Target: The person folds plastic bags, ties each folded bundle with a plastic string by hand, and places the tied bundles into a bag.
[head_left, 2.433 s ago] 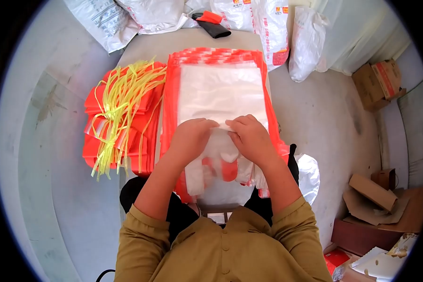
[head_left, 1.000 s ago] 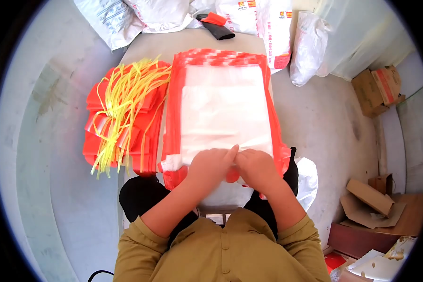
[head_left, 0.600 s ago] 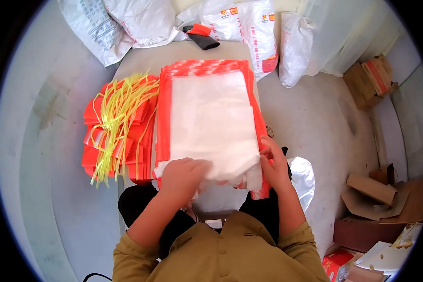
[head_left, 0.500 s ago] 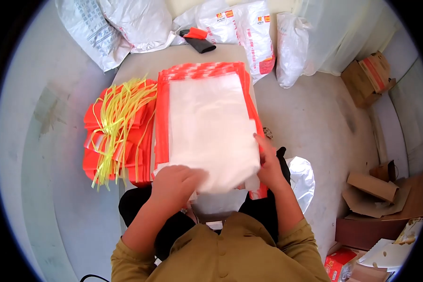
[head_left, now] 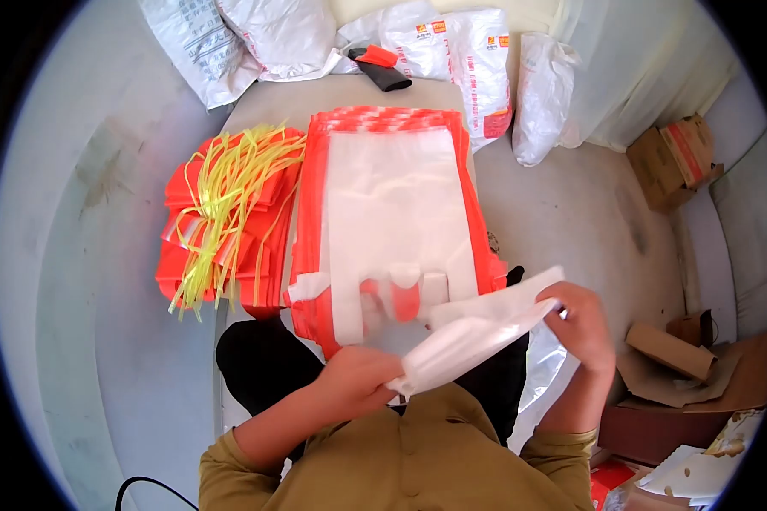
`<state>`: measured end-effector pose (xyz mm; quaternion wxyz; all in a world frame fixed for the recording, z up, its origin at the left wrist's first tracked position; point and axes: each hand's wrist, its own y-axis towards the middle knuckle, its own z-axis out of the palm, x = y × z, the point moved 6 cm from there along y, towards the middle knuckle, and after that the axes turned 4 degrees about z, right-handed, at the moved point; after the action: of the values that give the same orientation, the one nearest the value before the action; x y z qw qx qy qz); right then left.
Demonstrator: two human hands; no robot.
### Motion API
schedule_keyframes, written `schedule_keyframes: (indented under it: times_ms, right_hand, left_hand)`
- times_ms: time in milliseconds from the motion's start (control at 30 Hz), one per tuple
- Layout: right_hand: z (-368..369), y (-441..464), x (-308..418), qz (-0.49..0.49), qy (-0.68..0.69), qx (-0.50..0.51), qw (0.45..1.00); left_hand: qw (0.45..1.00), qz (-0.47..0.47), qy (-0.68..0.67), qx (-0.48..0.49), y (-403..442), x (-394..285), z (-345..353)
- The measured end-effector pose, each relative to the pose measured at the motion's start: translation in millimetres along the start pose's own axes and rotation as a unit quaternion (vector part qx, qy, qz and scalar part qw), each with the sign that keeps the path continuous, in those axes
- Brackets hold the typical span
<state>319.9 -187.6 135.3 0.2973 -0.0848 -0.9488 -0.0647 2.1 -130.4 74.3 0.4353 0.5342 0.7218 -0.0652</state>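
A folded white plastic bag [head_left: 477, 334] is stretched at a slant in front of my torso. My left hand [head_left: 362, 381] is closed on its lower left end. Higher up, my right hand [head_left: 579, 322] pinches the other end, fingers curled around the edge. Just beyond the held bag lies a flat white plastic bag with handle cut-outs [head_left: 400, 196]. It rests on a stack of red bags [head_left: 314, 213] whose edges show around it. To the left are piled red bags [head_left: 268, 255] with yellow ties [head_left: 222, 200] across them.
Stuffed white sacks [head_left: 281, 38] line the back of the table [head_left: 273, 102]. A black and red roll [head_left: 383, 72] lies near them. Cardboard boxes [head_left: 673, 157] stand far right, and opened cartons [head_left: 682, 358] are at the lower right.
Both hands have drawn a white bag off the stack toward my body and folded it. My right hand moved right and nearer. Another white bag with cut-outs now shows on top.
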Motion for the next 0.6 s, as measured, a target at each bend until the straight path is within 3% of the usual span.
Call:
schedule_keyframes:
  times_ms: [67, 100, 167, 200, 267, 300, 400, 467, 533, 600]
  right_hand:
    - [-21, 11, 27, -0.039, -0.098, -0.069, 0.992]
    - [-25, 20, 45, -0.062, -0.142, -0.112, 0.982]
    - [-25, 45, 78, -0.075, -0.218, -0.176, 0.957]
    - [-21, 63, 93, -0.065, -0.249, -0.197, 0.946]
    - [2, 96, 116, -0.220, -0.146, -0.320, 0.910]
    - [23, 115, 123, -0.229, -0.122, -0.301, 0.918]
    - [96, 143, 122, -0.235, -0.037, -0.167, 0.957]
    - [158, 141, 93, -0.267, 0.002, -0.093, 0.959]
    - [211, 129, 54, -0.272, -0.080, 0.003, 0.959]
    - [211, 116, 51, -0.244, -0.064, 0.002, 0.968]
  left_hand:
    - [0.996, -0.070, -0.035, 0.035, 3, 13, 20]
    - [0.980, -0.147, -0.130, -0.023, 3, 22, 26]
    - [0.894, -0.290, -0.312, -0.136, -3, 43, 42]
    - [0.894, -0.283, -0.300, -0.173, -6, 63, 46]
    - [0.794, -0.351, -0.387, -0.310, 2, 84, 38]
    - [0.732, -0.381, -0.423, -0.374, 3, 95, 36]
    - [0.632, -0.349, -0.515, -0.462, -10, 141, 39]
    - [0.614, -0.339, -0.528, -0.479, -15, 150, 38]
    - [0.608, -0.351, -0.532, -0.474, -18, 154, 39]
    - [0.614, -0.382, -0.524, -0.449, -20, 149, 39]
